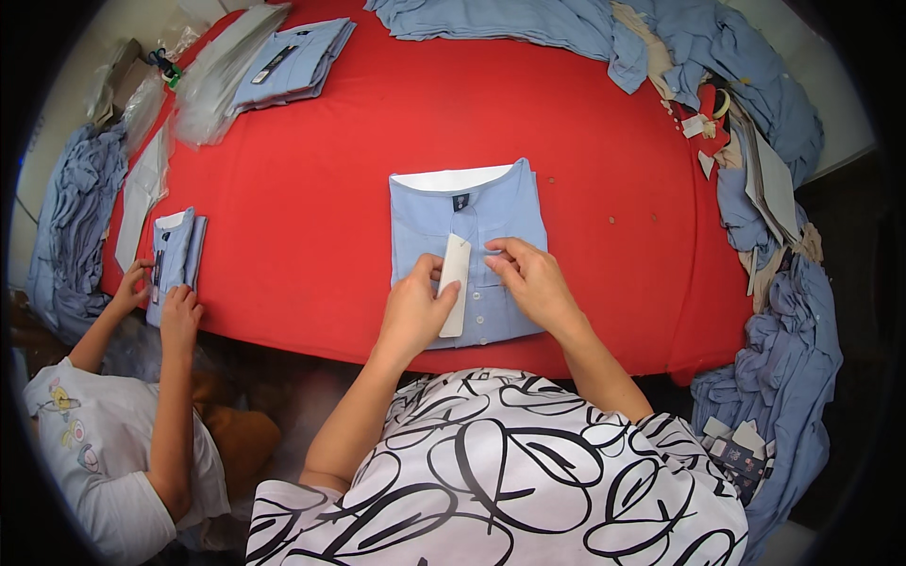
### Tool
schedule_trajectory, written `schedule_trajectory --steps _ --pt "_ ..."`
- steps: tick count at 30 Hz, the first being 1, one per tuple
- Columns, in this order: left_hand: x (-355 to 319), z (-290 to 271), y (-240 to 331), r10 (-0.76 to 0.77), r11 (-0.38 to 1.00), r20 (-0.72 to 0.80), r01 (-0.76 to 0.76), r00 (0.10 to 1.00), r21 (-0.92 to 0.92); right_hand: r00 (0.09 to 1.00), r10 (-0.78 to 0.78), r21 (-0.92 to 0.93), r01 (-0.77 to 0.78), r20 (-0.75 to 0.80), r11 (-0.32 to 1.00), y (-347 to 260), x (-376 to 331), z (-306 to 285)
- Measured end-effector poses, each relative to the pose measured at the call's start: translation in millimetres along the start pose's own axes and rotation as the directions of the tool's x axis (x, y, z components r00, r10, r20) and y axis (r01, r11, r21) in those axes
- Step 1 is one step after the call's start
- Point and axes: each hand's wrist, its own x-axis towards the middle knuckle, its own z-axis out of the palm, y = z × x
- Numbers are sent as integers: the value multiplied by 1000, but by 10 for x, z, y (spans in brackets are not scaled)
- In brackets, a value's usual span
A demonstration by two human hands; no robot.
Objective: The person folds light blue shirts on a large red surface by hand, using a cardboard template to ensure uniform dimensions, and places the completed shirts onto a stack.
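Observation:
A folded light-blue shirt (510, 208) lies in front of me, with a white strip along its collar, a dark neck label and white buttons down the front. Over its front a long white hang tag (456, 307) is pinched between the thumb and fingers of my left hand (415, 307). My right hand (536, 283) hovers at the shirt's right side, close to the tag's upper end. Its thumb and forefinger are bent and apart, with nothing visible between them.
A red-covered table (311, 189) carries folded shirts (293, 61) beside clear plastic bags (212, 80) at far left. At near left, a co-worker's hands (179, 316) touch another folded shirt (175, 250). Heaped blue garments (774, 349) line the right edge, with tags (741, 448) on them.

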Motion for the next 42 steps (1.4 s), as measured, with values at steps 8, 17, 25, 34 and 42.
schedule_trajectory --steps 8,17,25,34,42 --pt "-187 249 105 244 963 7 -242 970 -123 976 191 144 -206 107 968 -178 8 4" --pt "-69 50 12 210 977 -80 -207 974 49 998 12 -123 -4 67 992 41 24 -44" --pt "809 -597 -349 -125 972 -107 100 986 -211 947 122 -205 -188 -296 961 640 792 -362" --pt "1343 -743 -531 97 951 24 -86 995 -298 960 271 494 -198 -78 847 465 991 -456" --pt "1539 -1562 -239 42 998 -225 -51 973 -33 997 -83 116 82 6 990 -317 1717 -503"
